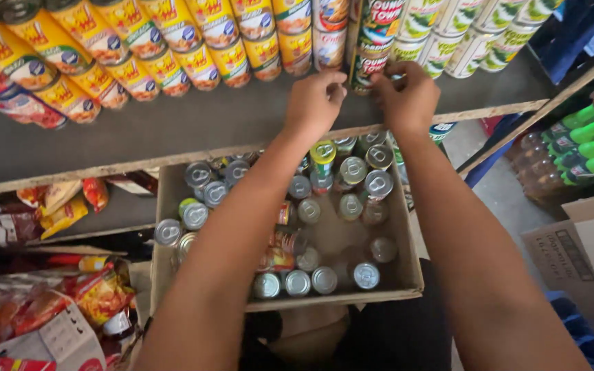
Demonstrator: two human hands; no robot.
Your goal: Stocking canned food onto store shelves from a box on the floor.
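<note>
At the far edge of the grey shelf [194, 127], both hands meet around one dark green can [372, 58] that stands in the row of tins. The right hand [407, 99] curls its fingers against the can's lower right side, grasping it, and the left hand [314, 103] presses bent fingertips to its lower left side. On the can's left, stacked yellow-labelled cans [173, 51] crowd close; on its right stand white-and-green cans [472, 38], so the gap it occupies is narrow. The shelf is a flat, matte board with a pale, rough wooden lip, and a bare strip runs along its near edge in front of the tins. Below the forearms sits an open cardboard box [410, 275], its walls brown and dented, holding small round cans [324, 278] with shiny metal lids, some upright and some tipped; bare cardboard shows between them toward the near right corner. To the left, crinkled red and yellow snack packets [70, 206] fill a lower shelf. At the far right, green-capped bottles [589, 148] lie wrapped in clear plastic.
</note>
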